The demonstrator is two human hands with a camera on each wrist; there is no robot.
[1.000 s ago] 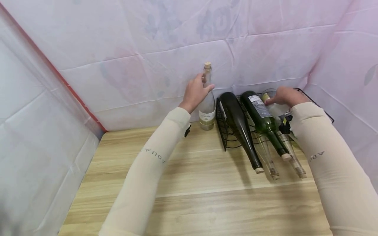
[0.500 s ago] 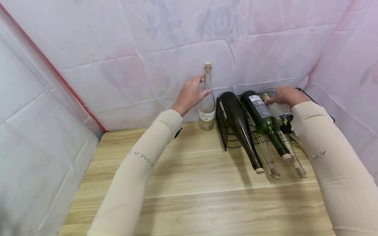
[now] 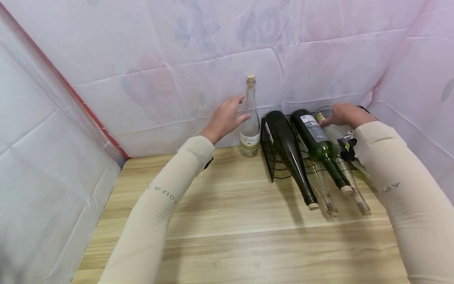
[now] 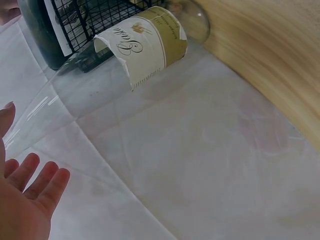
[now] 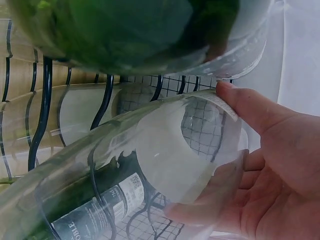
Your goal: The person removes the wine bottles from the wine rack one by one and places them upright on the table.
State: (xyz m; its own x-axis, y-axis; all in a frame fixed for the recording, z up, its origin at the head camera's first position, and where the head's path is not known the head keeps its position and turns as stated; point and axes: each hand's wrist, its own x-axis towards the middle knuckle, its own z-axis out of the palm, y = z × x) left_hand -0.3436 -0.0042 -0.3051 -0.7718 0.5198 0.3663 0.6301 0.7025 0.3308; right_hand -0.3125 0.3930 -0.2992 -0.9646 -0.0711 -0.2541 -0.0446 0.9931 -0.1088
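A clear corked bottle [image 3: 250,118] with a cream and gold label stands upright by the back wall. Beside its neck the left hand [image 3: 224,118] has its fingers spread; in the left wrist view that hand [image 4: 25,200] shows relaxed fingers close to the bottle [image 4: 145,45], with contact hard to tell. On the black wire rack [image 3: 271,169], the right hand [image 3: 349,114] grips the base end of a clear bottle lying there. The right wrist view shows the thumb and fingers of the right hand [image 5: 280,165] around this clear bottle [image 5: 165,145].
A dark bottle [image 3: 287,150] and a green bottle [image 3: 315,138] lie on top of the rack, corks toward the front. Clear bottle necks [image 3: 324,189] stick out beneath them. White sheeting [image 3: 159,86] hangs behind and at both sides of the wooden table [image 3: 227,244].
The left hand has moved left and down, off the neck of the standing bottle. The right hand has stayed at the same bottle on the rack.
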